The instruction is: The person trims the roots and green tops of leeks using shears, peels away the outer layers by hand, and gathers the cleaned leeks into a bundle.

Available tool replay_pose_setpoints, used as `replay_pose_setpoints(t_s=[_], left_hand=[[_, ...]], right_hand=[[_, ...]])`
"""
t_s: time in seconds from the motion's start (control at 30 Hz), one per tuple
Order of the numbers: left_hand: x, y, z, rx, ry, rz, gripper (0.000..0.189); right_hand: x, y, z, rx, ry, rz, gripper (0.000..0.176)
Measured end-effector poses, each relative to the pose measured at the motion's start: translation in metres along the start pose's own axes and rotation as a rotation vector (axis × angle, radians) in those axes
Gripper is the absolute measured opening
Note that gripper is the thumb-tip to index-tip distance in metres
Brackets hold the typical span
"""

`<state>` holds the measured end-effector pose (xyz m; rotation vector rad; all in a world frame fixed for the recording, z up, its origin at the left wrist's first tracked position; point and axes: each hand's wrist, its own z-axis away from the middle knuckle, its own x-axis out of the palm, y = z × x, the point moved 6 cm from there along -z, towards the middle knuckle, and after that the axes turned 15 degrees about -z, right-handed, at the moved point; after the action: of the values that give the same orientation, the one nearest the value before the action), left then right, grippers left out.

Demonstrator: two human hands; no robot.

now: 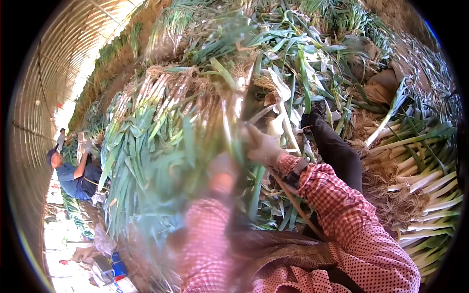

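Note:
My left hand (222,166), in a pale glove, is smeared by motion over the green leaves of a leek pile. A pale leek stalk (226,119) rises just above it, but I cannot make out whether the fingers hold it. Beside it on the right, my right hand (264,145) wears a whitish glove. Its fingers are curled closed, and what is in them is hidden. Several leeks with root ends up (161,93) lie in a heap left of my hands, their leaves (132,171) spreading toward me.
Trimmed white leeks (430,185) are stacked at right, roots (395,205) toward my dark-trousered leg (337,146). Loose leaves (303,83) litter the ground ahead. At far left, a person in blue (80,176) is near the ribbed tunnel wall (34,97). A blue container (118,266) stands lower left.

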<state>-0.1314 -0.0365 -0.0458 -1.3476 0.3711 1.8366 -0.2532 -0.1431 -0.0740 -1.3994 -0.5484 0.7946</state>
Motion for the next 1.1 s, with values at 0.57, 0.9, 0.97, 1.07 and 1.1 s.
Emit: replay_pose_setpoints(t_s=[0.57,0.9,0.97,1.07,1.1], left_hand=[[-0.012,-0.049,0.030,-0.098,0.302,-0.083,0.024],[-0.027,-0.030,-0.019,0.084,0.633,-0.118,0.030],[-0.022,0.003,-0.020,-0.015,0.456,-0.007,0.039],[-0.001,0.023,-0.041,-0.074,0.342,-0.026,0.048],[0.001,0.024,-0.043,-0.066,0.340,-0.037,0.050]], right_hand=[[0.015,-0.016,0.064,0.050,-0.094,-0.019,0.092],[0.007,-0.011,0.053,0.076,-0.042,0.074,0.089],[-0.001,-0.008,0.019,0.043,0.069,0.119,0.088],[-0.020,-0.016,-0.016,0.053,0.131,0.100,0.089],[-0.024,-0.014,-0.022,0.027,0.130,0.078,0.089]])
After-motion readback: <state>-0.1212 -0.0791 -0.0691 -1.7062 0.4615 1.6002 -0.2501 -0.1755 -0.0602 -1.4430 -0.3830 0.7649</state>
